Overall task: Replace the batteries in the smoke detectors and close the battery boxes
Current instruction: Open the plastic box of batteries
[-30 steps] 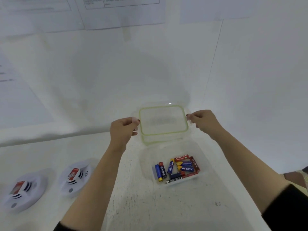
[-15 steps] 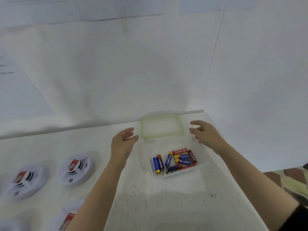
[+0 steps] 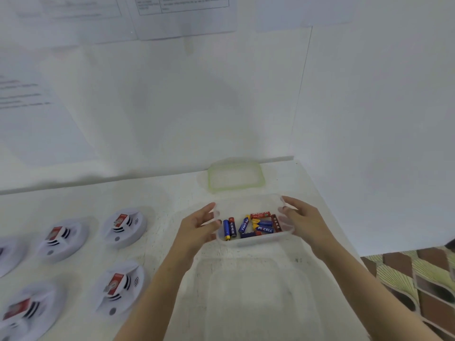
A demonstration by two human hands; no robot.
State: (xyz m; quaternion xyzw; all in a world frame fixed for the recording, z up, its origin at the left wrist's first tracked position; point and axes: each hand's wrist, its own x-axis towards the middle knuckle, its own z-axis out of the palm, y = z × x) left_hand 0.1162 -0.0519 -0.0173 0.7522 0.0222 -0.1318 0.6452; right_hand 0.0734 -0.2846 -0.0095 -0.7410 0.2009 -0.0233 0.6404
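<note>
A white desk [image 3: 172,198] carries everything, and the battery box [image 3: 253,242] sits towards its far right part; behind the box rises a white wall [image 3: 246,107] with printed sheets of paper [image 3: 184,18] pinned high up, their text too blurred to read; to the right of the box, past the desk edge, lies a floor [image 3: 418,279] patterned in brown and green; nearer the person than the box stands a second clear box [image 3: 253,299], blurred and faint, with contents I cannot make out; to the left of the box lie the smoke detectors [image 3: 124,227], round white discs with dark vent slots and a red label on each, at least four whole and one more cut off at the picture's edge, all well apart from the box; just behind the box rests its lid [image 3: 209,179], clear with a pale green rim, flat on the desk and off the box; the box itself is a clear, shallow, rounded rectangle, open on top; the left hand [image 3: 197,230] has its grip on the left end wall, and the right hand [image 3: 305,220] has its grip on the right end wall, fingertips showing through the plastic; inside lie loose batteries [image 3: 256,226], blue, red and yellow, jumbled at differing angles.
</note>
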